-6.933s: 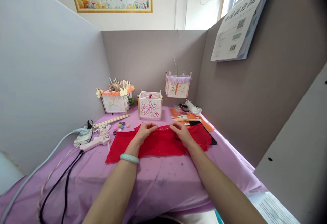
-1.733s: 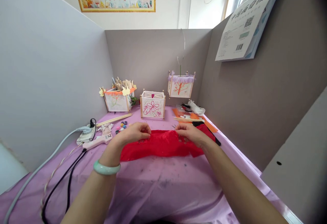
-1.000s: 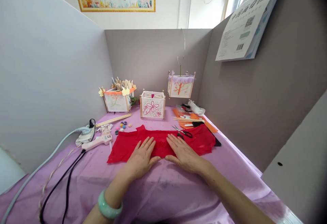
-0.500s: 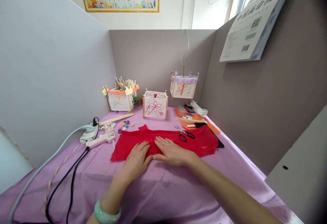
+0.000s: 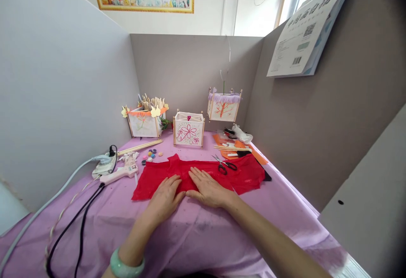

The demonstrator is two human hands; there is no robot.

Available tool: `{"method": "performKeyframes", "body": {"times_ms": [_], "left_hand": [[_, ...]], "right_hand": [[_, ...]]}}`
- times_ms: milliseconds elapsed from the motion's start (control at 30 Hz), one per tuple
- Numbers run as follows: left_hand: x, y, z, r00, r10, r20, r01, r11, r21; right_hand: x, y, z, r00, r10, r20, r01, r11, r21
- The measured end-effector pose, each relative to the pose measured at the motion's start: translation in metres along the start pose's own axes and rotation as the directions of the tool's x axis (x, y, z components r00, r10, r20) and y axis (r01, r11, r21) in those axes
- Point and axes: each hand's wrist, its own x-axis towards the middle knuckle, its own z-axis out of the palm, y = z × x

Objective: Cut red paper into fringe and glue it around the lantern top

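Note:
A crumpled red cloth (image 5: 149,180) stretches across the purple-covered table in front of me. My left hand (image 5: 166,195) lies flat on its near edge, fingers stretched out. Beside it my right hand (image 5: 207,188) also presses flat on the cloth, fingers extended, with the two thumbs close together. Neither hand grips anything. A pair of scissors (image 5: 223,166) with black handles rests on the cloth, beyond the right hand. Behind the cloth stands a white box lantern (image 5: 188,132) with a pink flower drawn on it and wooden sticks at its corners.
At the left lie a pink glue gun (image 5: 119,175), a power strip (image 5: 103,166) with cables, and several buttons (image 5: 150,155). A decorated box (image 5: 144,125) full of sticks stands at the back left. A purple-fringed lantern (image 5: 223,108) hangs at the back right, near orange sheets (image 5: 260,156).
The view has shifted slightly, so everything appears a little further left. Both hands stay flat on the red cloth, in nearly the same place.

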Motion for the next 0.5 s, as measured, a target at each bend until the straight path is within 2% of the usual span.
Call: {"method": "performKeyframes", "body": {"times_ms": [100, 233, 300, 400, 433, 500], "left_hand": [[0.001, 0.0, -0.002, 1.0, -0.005, -0.008, 0.005, 1.0, -0.014], [0.007, 0.008, -0.004, 0.999, 0.028, -0.018, -0.028, 0.999, 0.043], [0.009, 0.013, -0.003, 0.997, 0.057, 0.046, -0.06, 0.995, 0.074], [0.011, 0.018, -0.002, 0.983, 0.043, 0.18, -0.057, 0.996, 0.075], [0.011, 0.019, -0.004, 0.979, 0.032, 0.201, -0.047, 0.996, 0.069], [0.015, 0.02, -0.009, 0.983, 0.019, 0.185, -0.031, 0.998, 0.061]], "right_hand": [[-0.012, 0.004, -0.009, 0.99, 0.061, -0.128, -0.065, 0.997, -0.031], [-0.03, 0.016, -0.014, 0.952, 0.168, -0.256, -0.193, 0.978, -0.074], [-0.035, 0.022, -0.009, 0.952, 0.184, -0.245, -0.21, 0.974, -0.087], [-0.038, 0.03, -0.001, 0.977, 0.171, -0.129, -0.18, 0.981, -0.067], [-0.039, 0.032, -0.002, 0.979, 0.16, -0.127, -0.168, 0.984, -0.054], [-0.04, 0.039, -0.008, 0.956, 0.167, -0.243, -0.178, 0.984, -0.027]]}}
